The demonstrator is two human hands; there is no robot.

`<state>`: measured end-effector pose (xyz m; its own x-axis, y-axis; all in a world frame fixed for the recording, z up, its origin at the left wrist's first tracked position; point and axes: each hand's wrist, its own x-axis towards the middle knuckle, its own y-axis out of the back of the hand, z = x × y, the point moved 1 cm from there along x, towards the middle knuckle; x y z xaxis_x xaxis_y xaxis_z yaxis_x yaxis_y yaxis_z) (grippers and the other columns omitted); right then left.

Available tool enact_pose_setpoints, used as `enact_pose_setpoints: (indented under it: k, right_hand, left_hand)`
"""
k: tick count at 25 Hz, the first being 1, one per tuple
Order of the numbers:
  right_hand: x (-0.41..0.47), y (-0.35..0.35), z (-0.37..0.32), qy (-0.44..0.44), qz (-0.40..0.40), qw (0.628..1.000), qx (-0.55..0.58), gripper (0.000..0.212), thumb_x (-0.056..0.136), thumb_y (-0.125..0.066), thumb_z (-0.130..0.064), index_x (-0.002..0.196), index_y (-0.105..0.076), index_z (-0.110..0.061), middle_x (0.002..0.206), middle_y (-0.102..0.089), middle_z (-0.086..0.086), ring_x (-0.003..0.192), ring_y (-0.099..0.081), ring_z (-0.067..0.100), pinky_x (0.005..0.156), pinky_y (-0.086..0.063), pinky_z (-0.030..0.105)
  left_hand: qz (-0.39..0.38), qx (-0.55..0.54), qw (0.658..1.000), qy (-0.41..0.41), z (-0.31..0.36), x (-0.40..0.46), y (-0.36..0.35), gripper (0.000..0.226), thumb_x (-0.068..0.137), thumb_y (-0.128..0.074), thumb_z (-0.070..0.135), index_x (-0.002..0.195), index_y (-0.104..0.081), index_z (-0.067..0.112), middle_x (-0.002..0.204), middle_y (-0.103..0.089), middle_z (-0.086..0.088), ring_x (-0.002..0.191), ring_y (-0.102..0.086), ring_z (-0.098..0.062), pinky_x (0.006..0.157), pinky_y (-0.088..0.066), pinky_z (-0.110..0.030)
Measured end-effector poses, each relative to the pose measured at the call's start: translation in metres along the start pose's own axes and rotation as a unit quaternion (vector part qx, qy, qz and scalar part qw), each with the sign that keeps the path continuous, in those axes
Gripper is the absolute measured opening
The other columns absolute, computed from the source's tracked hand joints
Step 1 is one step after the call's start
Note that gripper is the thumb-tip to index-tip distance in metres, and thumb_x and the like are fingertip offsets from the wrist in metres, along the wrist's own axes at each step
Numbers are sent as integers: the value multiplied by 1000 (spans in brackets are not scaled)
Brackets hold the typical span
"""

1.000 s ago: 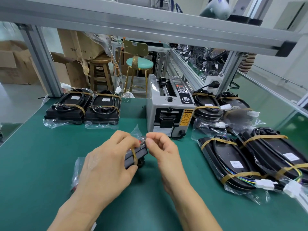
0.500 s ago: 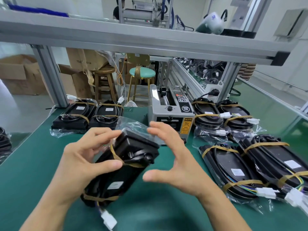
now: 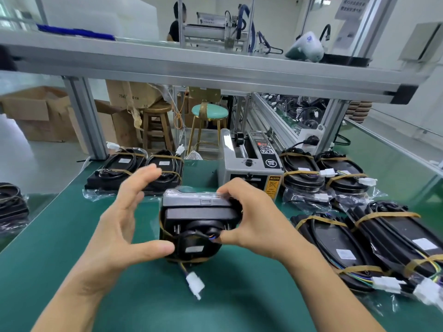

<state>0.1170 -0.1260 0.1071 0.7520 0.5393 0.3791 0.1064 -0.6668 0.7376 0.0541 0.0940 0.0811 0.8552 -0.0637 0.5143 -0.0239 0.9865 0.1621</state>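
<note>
A black device (image 3: 196,224) bound with tan bands is held end-on above the green table (image 3: 148,305). Its wire and white connector (image 3: 195,285) dangle below it. My right hand (image 3: 254,219) grips the device's right side, fingers curled over the top edge and thumb under it. My left hand (image 3: 124,221) is spread beside the left side, fingers straight, with the thumb tip touching the lower left of the device.
A grey tape dispenser (image 3: 249,166) stands behind the device. Two bagged black units (image 3: 136,171) lie at the back left, several more (image 3: 364,238) on the right with white connectors. Another bagged unit (image 3: 10,207) sits at the left edge. An aluminium frame beam (image 3: 191,65) spans overhead.
The device has been turned from a tilted lengthwise pose to end-on. My right hand, spread beside it before, now grips it. My left hand has let go and opened.
</note>
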Motion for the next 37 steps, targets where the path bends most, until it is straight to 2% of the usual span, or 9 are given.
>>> enact_pose_setpoints:
  k: [5,11,14,17,18,19,23,32,37]
  right_hand:
    - [9,-12,-2,36,4,999,-6,52,62,-82,-13,108,-58,-19,103,-51,-8,91,-52,9,81,-46,27]
    - [-10,-21,24,-59,-11,989,138,79,68,-74,-10,136,-43,-34,135,-42,-15,123,-41,-5,97,-30,2]
    - [-21,-20,58,-293,192,911,216,17,86,-65,-10,102,-70,-13,97,-67,-5,91,-58,10,81,-44,16]
    - [-8,-21,80,-384,299,836,254,26,91,-60,-13,101,-61,10,86,-70,20,71,-56,25,77,-50,30]
    - [1,-21,80,-391,311,827,260,26,89,-60,-13,101,-60,11,88,-71,21,80,-32,4,80,-52,33]
    - [9,-22,79,-395,320,820,263,24,88,-61,-12,97,-63,10,91,-71,21,110,-48,34,86,-54,38]
    - [33,-28,80,-435,329,793,273,15,85,-70,-22,70,-66,-22,80,-67,-5,90,-63,20,80,-46,30]
    - [45,-32,81,-499,365,703,352,16,81,-73,-14,68,-63,-17,78,-64,8,57,-45,17,65,-46,31]
    - [11,-9,39,-369,237,766,471,8,78,-75,-24,85,-70,-23,89,-64,-12,80,-55,2,75,-36,20]
  left_hand:
    - [-29,148,988,26,16,16,-14,70,46,-85,32,112,-64,33,115,-63,13,107,-59,-3,87,-42,-7]
    - [78,148,984,68,8,10,-16,64,33,-84,39,95,-67,41,93,-70,17,81,-64,2,71,-43,-1]
    - [118,160,976,87,7,8,-17,68,30,-84,42,95,-65,46,92,-68,23,79,-63,7,71,-41,2]
    - [94,182,976,79,10,6,-31,71,33,-94,26,95,-64,46,92,-68,23,80,-63,5,67,-40,3]
    - [89,192,975,73,10,5,-35,72,36,-96,20,95,-64,46,91,-67,23,81,-62,4,66,-40,3]
    - [89,201,973,64,11,5,-39,71,39,-95,16,95,-63,47,91,-67,24,81,-62,4,66,-39,3]
    - [99,212,971,48,12,4,-44,68,44,-92,12,94,-62,47,91,-65,28,82,-60,7,66,-38,3]
    - [104,209,972,38,15,2,-49,64,46,-91,7,93,-62,41,93,-64,27,85,-59,7,68,-37,2]
    - [161,189,967,56,17,1,-50,62,44,-91,12,92,-64,40,89,-64,27,80,-60,7,64,-38,2]
